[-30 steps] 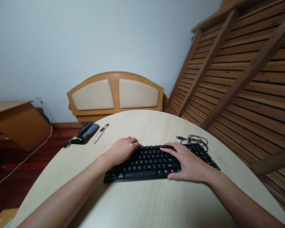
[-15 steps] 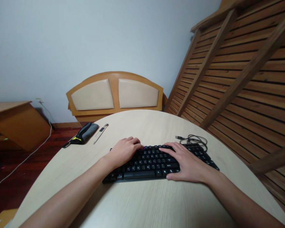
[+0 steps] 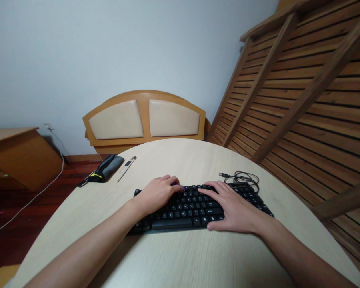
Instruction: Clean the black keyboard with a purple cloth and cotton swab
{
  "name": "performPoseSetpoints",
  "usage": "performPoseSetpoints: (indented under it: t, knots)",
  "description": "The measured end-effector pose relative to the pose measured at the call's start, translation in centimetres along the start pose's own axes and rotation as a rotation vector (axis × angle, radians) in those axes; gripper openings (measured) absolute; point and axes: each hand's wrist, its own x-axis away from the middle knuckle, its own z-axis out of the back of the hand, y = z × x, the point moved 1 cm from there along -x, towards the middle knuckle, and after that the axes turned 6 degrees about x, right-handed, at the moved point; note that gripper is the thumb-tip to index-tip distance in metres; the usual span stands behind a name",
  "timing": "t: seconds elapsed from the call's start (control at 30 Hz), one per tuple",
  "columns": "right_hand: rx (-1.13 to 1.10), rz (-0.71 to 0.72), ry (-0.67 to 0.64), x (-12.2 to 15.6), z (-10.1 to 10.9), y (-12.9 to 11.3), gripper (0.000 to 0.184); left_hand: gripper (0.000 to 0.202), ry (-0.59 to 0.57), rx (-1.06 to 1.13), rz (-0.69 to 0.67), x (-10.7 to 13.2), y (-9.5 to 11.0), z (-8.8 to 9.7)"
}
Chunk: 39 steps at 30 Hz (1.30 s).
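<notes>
A black keyboard lies on the pale wooden table, its coiled cable bunched behind the right end. Over its left part is my left hand, closed, with a small purple thing showing at the fingertips against the top rows of keys. Most of that purple thing is hidden, so its kind cannot be made out. My right hand rests open on the keyboard's right part, fingers spread across the keys and thumb at the near edge. The left-hand keys are partly covered by my left hand.
On the table's left side lie a dark grey and black cloth item with a yellow patch and a slim cutter-like tool. The USB cable sits behind the keyboard. A headboard and slatted wood panel stand beyond.
My left hand and the purple thing have shifted slightly to the right along the top rows of keys. The keyboard and my right hand have moved a little left in view.
</notes>
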Motion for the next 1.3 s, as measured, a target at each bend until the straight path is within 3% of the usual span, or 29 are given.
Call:
performPoseSetpoints:
  t: [0.3, 0.6, 0.93, 1.13, 1.3]
  knots:
    - [-0.028, 0.015, -0.012, -0.1, -0.2, -0.3, 0.099, 0.036, -0.118, 0.014, 0.072, 0.5, 0.7, 1.8]
    - [-0.028, 0.030, 0.006, 0.0, 0.0, -0.8, 0.096, 0.033, 0.082, 0.148, 0.011, -0.3, 0.4, -0.2]
    - [-0.039, 0.015, 0.000, -0.2, 0.0, -0.8, 0.097, 0.031, 0.024, 0.023, 0.016, -0.1, 0.7, -0.1]
    - [-0.032, 0.014, -0.010, -0.2, 0.0, -0.7, 0.098, 0.032, -0.025, 0.086, -0.020, 0.2, 0.2, 0.5]
    - [-0.032, 0.013, -0.017, -0.2, -0.1, -0.5, 0.100, 0.037, -0.092, 0.087, 0.036, 0.7, -0.2, 1.3]
